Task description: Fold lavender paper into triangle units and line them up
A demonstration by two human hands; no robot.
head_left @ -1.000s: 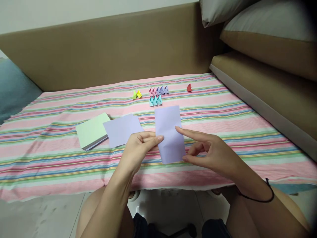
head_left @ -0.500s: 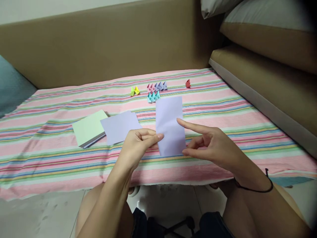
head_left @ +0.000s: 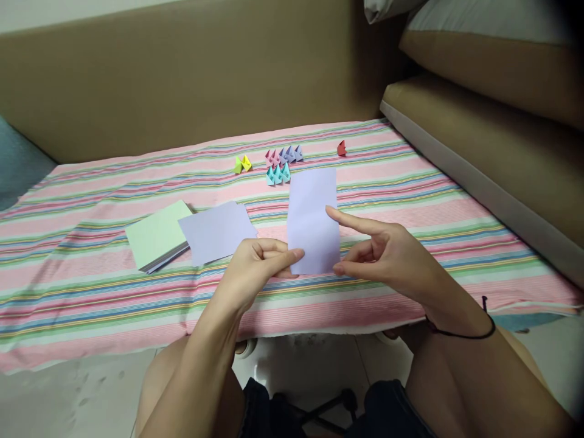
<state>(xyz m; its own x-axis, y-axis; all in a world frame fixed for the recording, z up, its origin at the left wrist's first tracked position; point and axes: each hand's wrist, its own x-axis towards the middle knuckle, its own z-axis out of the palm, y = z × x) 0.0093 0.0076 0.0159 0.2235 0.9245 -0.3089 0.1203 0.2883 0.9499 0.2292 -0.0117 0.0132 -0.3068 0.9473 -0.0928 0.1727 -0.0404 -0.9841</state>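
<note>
A lilac paper sheet (head_left: 312, 213) is held upright above the striped cloth, with a faint bend across its middle. My left hand (head_left: 260, 267) pinches its lower left corner, the thumb in front and the fingers behind. At the right edge, my right hand (head_left: 383, 252) has its index fingertip on the paper and its thumb by the lower corner; the remaining fingers are curled. Left of my hands lie more lilac sheets (head_left: 216, 231), overlapping a stack of paper with a pale green top (head_left: 159, 234).
Small folded paper pieces stand farther back: yellow ones (head_left: 243, 163), pink ones (head_left: 272, 158), lilac ones (head_left: 291, 154), turquoise ones (head_left: 278, 174) and a red one (head_left: 342, 148). The striped cloth (head_left: 114, 310) covers the seat. Cushions (head_left: 479, 140) are stacked at the right; a brown backrest (head_left: 205, 79) rises behind.
The sheet sits slightly higher in view, and my right hand has shifted up a little with it. The surroundings have moved slightly left and up in view. Both hands keep their places on the paper.
</note>
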